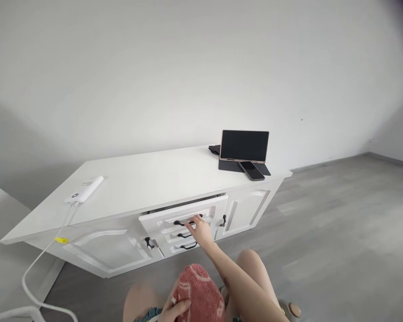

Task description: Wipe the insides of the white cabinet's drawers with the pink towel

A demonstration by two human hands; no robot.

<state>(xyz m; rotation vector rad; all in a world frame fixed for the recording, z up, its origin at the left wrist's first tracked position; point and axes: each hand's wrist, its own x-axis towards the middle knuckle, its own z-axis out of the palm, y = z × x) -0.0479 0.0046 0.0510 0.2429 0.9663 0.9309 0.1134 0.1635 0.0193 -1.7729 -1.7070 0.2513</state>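
Observation:
My right hand [199, 229] has its fingers hooked on the black handle [179, 223] of the top drawer [218, 206]. That drawer stands a little way out, with a narrow dark gap above its front; its contents are hidden. Low in the view, my left hand [176, 308] grips a red cloth with pale markings [201, 290], which looks like a terry towel. The cloth lies bunched near my knees. Below the top drawer are more drawers with black handles [188, 246], and these look closed.
On the white cabinet top [147, 179] stand a tablet-like screen [244, 146] on a dark stand and a phone [251, 171]. At the left lies a white power strip or adapter [85, 190], its white cable [36, 259] hanging over the edge. Cabinet doors [110, 250] flank the drawers.

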